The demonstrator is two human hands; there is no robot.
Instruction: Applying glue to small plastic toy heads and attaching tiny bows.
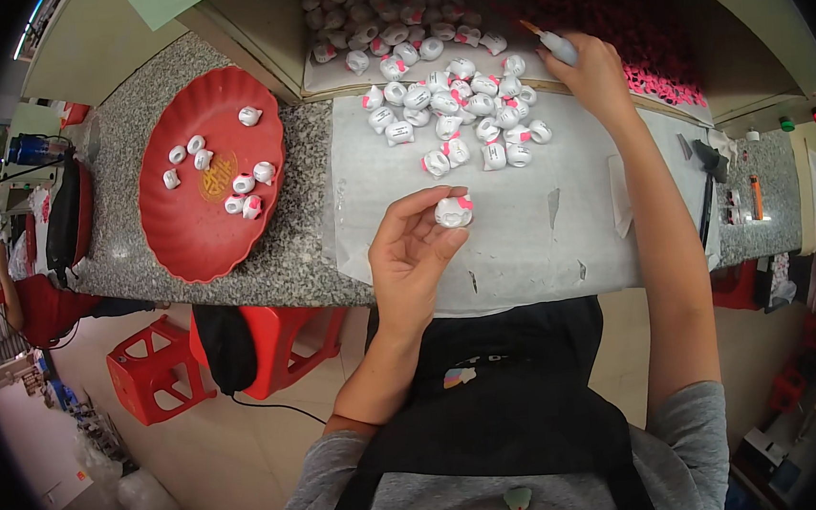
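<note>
With left hand [410, 252] curled, pinching a white-and-pink piece [453, 213]. With right hand [591, 73] stretched forward, gripping a narrow-tipped pale bottle [559, 48]

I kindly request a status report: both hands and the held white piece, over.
Left hand: pinching white-and-pink piece. Right hand: gripping small bottle, apart from piece. Similar pieces loose between hands.
</note>
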